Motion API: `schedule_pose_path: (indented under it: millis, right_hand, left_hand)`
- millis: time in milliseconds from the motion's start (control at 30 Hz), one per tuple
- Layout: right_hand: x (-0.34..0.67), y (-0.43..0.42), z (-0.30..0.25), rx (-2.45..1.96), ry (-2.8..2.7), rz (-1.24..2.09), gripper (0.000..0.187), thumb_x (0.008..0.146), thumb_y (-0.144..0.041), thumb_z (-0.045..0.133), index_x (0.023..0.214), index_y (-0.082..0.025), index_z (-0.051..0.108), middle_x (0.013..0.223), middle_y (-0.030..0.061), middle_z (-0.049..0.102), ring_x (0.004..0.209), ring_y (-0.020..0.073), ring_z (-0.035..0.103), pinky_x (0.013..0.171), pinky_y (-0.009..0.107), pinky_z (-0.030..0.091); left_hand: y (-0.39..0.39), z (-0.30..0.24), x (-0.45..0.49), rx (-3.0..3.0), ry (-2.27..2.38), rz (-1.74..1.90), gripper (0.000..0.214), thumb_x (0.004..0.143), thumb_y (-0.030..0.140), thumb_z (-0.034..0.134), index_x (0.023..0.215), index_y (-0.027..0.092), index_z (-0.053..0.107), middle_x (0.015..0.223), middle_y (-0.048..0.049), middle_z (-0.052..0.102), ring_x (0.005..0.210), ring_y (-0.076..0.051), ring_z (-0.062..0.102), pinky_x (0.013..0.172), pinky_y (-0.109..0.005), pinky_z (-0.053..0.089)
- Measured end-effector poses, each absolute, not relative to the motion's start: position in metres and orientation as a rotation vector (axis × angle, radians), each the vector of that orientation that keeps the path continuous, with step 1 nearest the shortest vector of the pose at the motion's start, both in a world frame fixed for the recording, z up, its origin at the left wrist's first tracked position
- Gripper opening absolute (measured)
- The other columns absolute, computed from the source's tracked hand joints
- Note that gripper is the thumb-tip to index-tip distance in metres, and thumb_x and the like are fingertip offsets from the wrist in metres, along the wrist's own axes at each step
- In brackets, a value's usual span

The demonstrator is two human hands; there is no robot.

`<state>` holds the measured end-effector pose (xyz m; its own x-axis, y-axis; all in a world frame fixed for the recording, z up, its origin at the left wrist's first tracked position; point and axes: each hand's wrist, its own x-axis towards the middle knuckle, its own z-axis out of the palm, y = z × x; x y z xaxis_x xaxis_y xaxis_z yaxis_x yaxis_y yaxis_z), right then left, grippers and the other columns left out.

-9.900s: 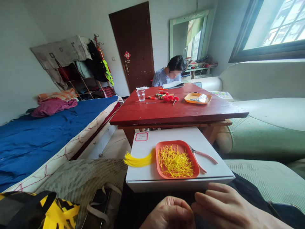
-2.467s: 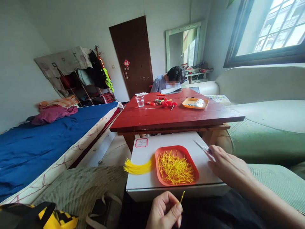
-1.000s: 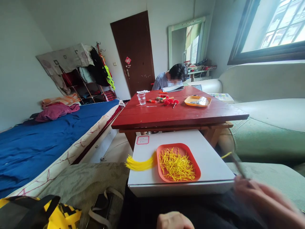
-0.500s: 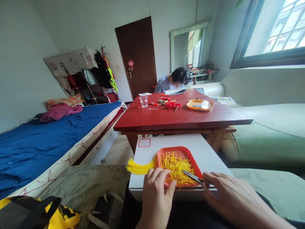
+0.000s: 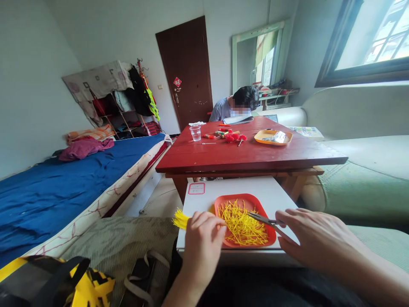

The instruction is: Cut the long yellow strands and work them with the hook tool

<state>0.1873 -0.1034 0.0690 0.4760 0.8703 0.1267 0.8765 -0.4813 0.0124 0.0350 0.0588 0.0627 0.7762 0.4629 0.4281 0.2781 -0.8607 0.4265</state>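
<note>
My right hand (image 5: 315, 234) is wrapped round a pair of slim grey scissors (image 5: 262, 218), their tips over the right part of an orange-red tray (image 5: 271, 239). A loose heap of short yellow strands (image 5: 241, 226) fills most of the tray. At the tray's left edge, my left hand (image 5: 204, 241) has thumb and fingers drawn together in a pinch; anything between the fingertips is too small to make out. Behind that hand, a bundle of longer yellow strands (image 5: 180, 219) lies on a white box (image 5: 204, 200), partly hidden by the fingers.
Beyond the box stands a red table (image 5: 191, 155) with a plastic cup (image 5: 196, 133), red tufted pieces (image 5: 234, 137) and an orange tray (image 5: 258, 140). A person (image 5: 223, 108) bends over papers at its far side. A blue bed (image 5: 79, 179) lies left; a black-yellow bag (image 5: 47, 281) lies nearer.
My left hand has shifted up and left onto the yellow bundle's near side. My right hand has risen slightly with the scissors, still over the tray. The view has tilted a little.
</note>
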Motion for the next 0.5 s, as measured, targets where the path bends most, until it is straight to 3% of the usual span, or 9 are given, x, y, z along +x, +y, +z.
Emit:
schedule_pose_path:
  millis: [67,200,367,500]
  right_hand:
    - [0.184,-0.104,0.071,-2.637,-1.568,-0.157,0.024,0.075,-0.023,0.046,0.087,-0.018,0.067,0.090,0.0114,0.073,0.078,0.0298,0.069,0.066,0.044,0.053]
    - [0.185,-0.109,0.073,-2.639,-1.540,-0.109,0.025,0.075,-0.023,0.048,0.091,-0.019,0.066,0.091,0.0095,0.073,0.081,0.0288,0.068,0.068,0.042,0.053]
    - [0.206,-0.110,0.074,-2.828,-1.364,-0.090,0.022,0.078,-0.028,0.049,0.091,-0.019,0.064,0.089,0.0084,0.072,0.082,0.0301,0.068,0.063,0.039,0.051]
    - [0.218,-0.099,0.069,-2.889,-1.262,-0.088,0.021,0.079,-0.025,0.049,0.088,-0.013,0.064,0.086,0.0147,0.072,0.080,0.0326,0.068,0.060,0.038,0.048]
  left_hand:
    - [0.045,0.065,0.053,2.563,0.600,0.711,0.013,0.072,0.020,0.068,0.085,0.018,0.067,0.084,-0.0044,0.069,0.084,-0.025,0.057,0.076,-0.041,0.044]
    - [0.032,0.061,0.081,2.512,0.620,0.610,0.004,0.069,0.014,0.070,0.068,0.017,0.068,0.074,-0.0037,0.070,0.078,-0.023,0.059,0.073,-0.038,0.044]
    - [0.031,0.057,0.091,2.608,0.620,0.585,0.018,0.067,0.023,0.073,0.053,0.018,0.063,0.064,-0.0037,0.069,0.072,-0.025,0.058,0.073,-0.043,0.040]
    - [0.049,0.064,0.071,2.669,0.653,0.633,0.013,0.071,0.022,0.071,0.060,0.019,0.063,0.068,-0.0015,0.067,0.073,-0.021,0.056,0.070,-0.036,0.039]
